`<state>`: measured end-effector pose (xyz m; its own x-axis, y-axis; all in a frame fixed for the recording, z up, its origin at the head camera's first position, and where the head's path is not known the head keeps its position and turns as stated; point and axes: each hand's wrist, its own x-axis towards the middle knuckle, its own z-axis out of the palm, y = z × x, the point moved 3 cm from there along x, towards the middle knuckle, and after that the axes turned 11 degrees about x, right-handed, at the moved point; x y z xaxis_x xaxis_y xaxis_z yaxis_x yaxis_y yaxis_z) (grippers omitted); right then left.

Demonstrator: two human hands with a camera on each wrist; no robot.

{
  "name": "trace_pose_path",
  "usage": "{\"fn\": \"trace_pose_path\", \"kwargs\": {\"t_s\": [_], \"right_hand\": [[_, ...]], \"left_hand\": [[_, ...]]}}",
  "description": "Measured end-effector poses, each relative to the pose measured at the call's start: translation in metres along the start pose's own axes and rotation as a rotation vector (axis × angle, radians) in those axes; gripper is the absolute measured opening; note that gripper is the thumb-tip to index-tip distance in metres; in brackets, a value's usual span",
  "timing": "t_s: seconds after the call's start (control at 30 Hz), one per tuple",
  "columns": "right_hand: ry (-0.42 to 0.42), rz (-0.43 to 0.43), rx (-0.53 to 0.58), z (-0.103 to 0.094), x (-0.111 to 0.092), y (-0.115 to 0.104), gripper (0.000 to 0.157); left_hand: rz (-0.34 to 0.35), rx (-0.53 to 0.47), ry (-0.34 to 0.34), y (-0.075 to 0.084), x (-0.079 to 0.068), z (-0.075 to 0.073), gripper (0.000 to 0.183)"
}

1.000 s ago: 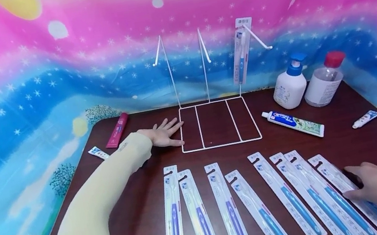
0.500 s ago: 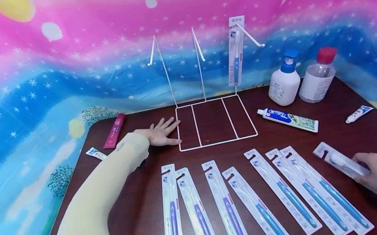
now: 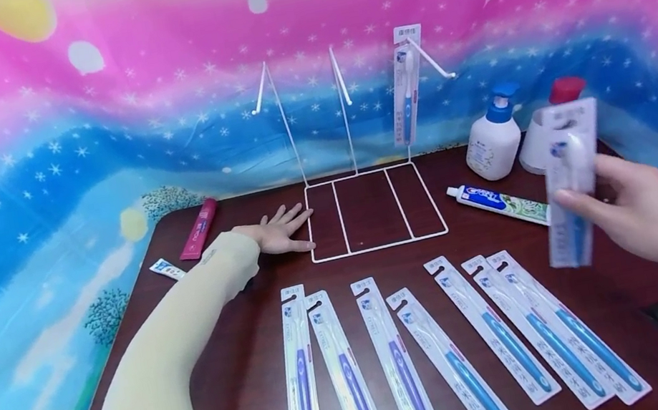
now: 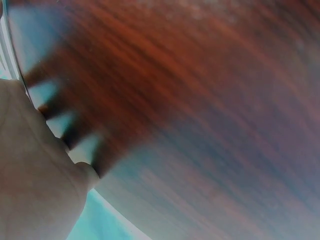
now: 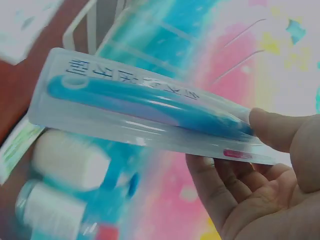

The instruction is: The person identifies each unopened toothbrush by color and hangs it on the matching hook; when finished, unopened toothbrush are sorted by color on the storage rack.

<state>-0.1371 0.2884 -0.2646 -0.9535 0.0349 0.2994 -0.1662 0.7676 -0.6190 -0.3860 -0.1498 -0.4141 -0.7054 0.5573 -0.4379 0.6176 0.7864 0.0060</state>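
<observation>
1. Toothbrush pack is in my right hand, held above the table at its right side, in front of the two bottles.
2. Grip: my thumb presses one face and my fingers back the other, pinching the pack near its lower, handle end. Head end and hang hole point up.
3. Long axis: close to upright, tilted slightly; the brush inside runs the same way.
4. Bearing: the white wire rack stands to the left of my right hand and further back. Its right hook already carries one hung pack; the two other hooks show nothing on them.
5. My right hand is nearer that right hook than my left.
6. Left hand: flat on the table, fingers straight and spread, fingertips touching or just beside the rack's base frame; I cannot tell which.
7. Seven more packs lie in a row on the near table, long axes running roughly front to back.
</observation>
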Motion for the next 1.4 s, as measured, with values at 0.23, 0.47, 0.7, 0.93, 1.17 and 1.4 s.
{"fn": "trace_pose_path", "kwargs": {"t_s": [0.23,0.47,0.7,0.93,1.17,1.4], "right_hand": [[-0.098,-0.079,0.182,0.023,0.049,-0.044,0.055],[-0.161,-0.016,0.216,0.039,0.091,-0.055,0.063],[-0.185,0.020,0.231,0.054,0.113,-0.047,0.062],[-0.189,0.043,0.253,0.069,0.136,-0.038,0.062],[-0.202,0.066,0.302,0.081,0.160,-0.032,0.063],[-0.190,0.032,0.310,0.093,0.193,-0.027,0.058]], "left_hand": [[-0.013,-0.013,-0.019,-0.004,0.006,0.008,0.091],[-0.020,-0.025,-0.013,-0.010,0.010,0.010,0.094],[-0.005,-0.007,-0.008,-0.006,0.005,0.007,0.092],[0.009,0.017,0.018,-0.001,0.000,0.002,0.088],[0.002,0.018,0.000,0.000,0.001,0.004,0.088],[0.005,0.006,0.016,0.001,-0.003,0.001,0.088]]}}
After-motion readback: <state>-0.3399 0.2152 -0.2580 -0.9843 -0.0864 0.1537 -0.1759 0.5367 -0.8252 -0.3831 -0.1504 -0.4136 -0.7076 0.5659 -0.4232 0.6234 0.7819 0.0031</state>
